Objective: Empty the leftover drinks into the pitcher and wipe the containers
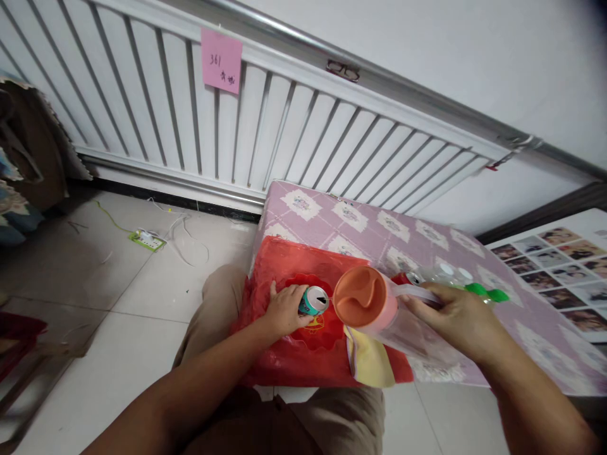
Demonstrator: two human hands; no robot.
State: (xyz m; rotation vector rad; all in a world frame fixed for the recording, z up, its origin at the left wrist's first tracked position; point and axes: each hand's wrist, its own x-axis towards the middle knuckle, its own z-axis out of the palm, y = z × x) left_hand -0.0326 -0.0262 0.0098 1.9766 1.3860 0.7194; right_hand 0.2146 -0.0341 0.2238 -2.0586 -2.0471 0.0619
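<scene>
My left hand (287, 309) is wrapped round a teal drink can (313, 301), its opened top facing up and to the right. Under the can lies a red scalloped tray (303, 341) with a yellow print. My right hand (450, 319) grips the handle of a clear plastic pitcher (412, 332) with an orange lid (358, 296). The pitcher is tilted to the left, its lid close to the can's opening. A thin streak shows between spout and can. Below the pitcher, a folded yellow cloth (372, 360) hangs over the table's front edge.
Red plastic sheeting (270, 265) covers the left end of the table, over a purple patterned tablecloth (327, 212). Behind the pitcher are a red can (411, 278) and several clear bottles, some with green caps (497, 296). A white radiator (294, 133) stands behind; a power strip (147, 240) lies on the floor.
</scene>
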